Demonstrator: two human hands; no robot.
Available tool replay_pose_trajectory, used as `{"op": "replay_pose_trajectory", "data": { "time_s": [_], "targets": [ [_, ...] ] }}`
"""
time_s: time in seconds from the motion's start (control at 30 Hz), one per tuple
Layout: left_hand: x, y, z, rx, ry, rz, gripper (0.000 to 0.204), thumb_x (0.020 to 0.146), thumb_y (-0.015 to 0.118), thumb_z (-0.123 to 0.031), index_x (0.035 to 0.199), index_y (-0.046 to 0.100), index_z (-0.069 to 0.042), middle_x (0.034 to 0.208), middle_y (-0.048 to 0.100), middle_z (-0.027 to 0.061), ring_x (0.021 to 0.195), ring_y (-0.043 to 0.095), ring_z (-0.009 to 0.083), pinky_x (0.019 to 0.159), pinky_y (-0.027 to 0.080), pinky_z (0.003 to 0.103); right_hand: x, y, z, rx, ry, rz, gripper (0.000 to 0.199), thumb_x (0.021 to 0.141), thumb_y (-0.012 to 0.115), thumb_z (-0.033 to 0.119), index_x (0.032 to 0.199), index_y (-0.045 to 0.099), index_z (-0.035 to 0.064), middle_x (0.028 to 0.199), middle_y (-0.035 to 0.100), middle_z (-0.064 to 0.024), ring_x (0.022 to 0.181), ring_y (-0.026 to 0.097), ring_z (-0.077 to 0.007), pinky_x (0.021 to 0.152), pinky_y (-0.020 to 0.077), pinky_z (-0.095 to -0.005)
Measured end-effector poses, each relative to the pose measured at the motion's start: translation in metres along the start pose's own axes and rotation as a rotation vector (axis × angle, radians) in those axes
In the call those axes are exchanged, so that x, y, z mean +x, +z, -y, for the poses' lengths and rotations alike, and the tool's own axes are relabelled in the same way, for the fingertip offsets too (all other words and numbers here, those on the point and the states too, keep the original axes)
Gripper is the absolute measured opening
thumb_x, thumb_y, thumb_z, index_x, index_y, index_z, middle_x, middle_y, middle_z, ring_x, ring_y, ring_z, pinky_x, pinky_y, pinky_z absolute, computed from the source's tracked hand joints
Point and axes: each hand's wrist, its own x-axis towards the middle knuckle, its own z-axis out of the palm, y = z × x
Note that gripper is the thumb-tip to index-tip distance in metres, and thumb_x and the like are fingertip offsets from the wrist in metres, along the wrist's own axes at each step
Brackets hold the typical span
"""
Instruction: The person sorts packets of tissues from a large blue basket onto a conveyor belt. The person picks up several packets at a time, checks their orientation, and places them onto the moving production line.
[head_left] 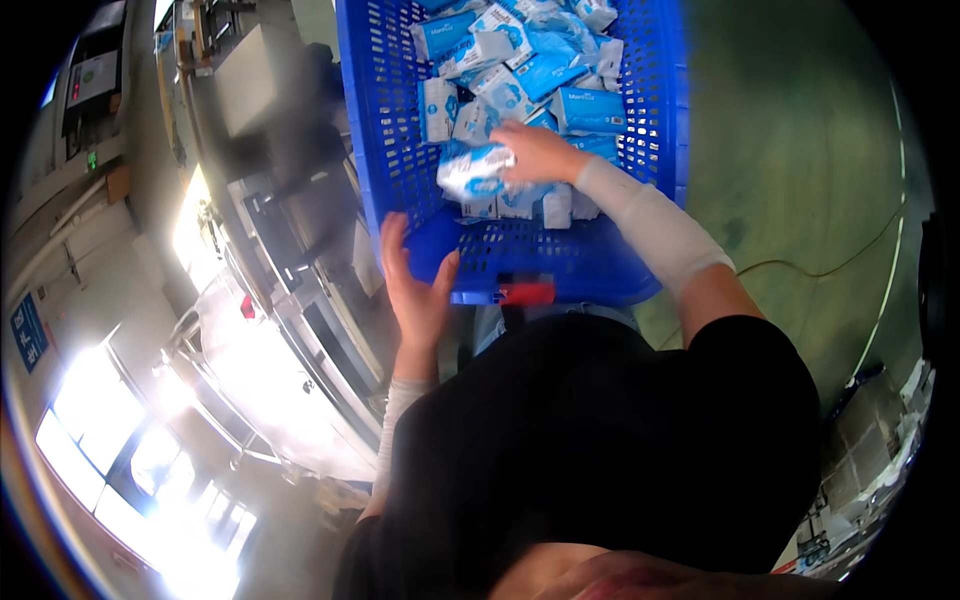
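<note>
A blue plastic basket [362,120] with slotted walls is in front of me, heaped with several blue-and-white soft packs [592,108] that look like tissue packs. Over the near part of the heap, my right hand [540,152] is closed on one blue-and-white soft pack [474,174], which is blurred by motion. My left hand [415,290] is at the basket's near left corner, thumb and fingers apart, holding nothing. Whether it touches the rim I cannot tell. Pale sleeves cover both forearms.
A red piece [526,293] is on the basket's near rim, close to my body. Metal machinery [290,230] stands along the left, with a pale box-shaped unit [258,82] farther off. Green floor [790,180] lies to the right, crossed by a thin cable [800,268].
</note>
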Motion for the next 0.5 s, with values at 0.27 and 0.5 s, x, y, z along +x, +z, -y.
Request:
{"op": "replay_pose_trajectory", "data": {
  "time_s": [0.27, 0.5],
  "targets": [
    [0.032, 0.022, 0.007, -1.195, -0.526, 0.191, 0.045, 0.097, 0.051, -0.035, 0.126, 0.045, -0.001, 0.112, 0.056, 0.0122, 0.103, 0.056, 0.0198, 0.091, 0.046, 0.033, -0.095, -0.086, 0.131, 0.576, -0.031, -0.111, 0.038, 0.083, 0.066, 0.022, 0.114, 0.054, 0.0026, 0.086, 0.059, -0.0078, 0.08, 0.058, -0.016, 0.07, 0.0476, -0.0294],
    [0.057, -0.054, 0.036, -0.743, -0.222, 0.082, 0.052, 0.101, 0.036, -0.043, 0.123, 0.049, 0.001, 0.109, 0.061, 0.0147, 0.099, 0.062, 0.0234, 0.088, 0.05, 0.036, -0.133, -0.083, 0.15, 0.505, -0.095, -0.936, 0.035, 0.089, 0.061, 0.023, 0.116, 0.053, 0.0017, 0.098, 0.059, -0.0089, 0.084, 0.059, -0.0216, 0.075, 0.0471, -0.0331]
  ]
}}
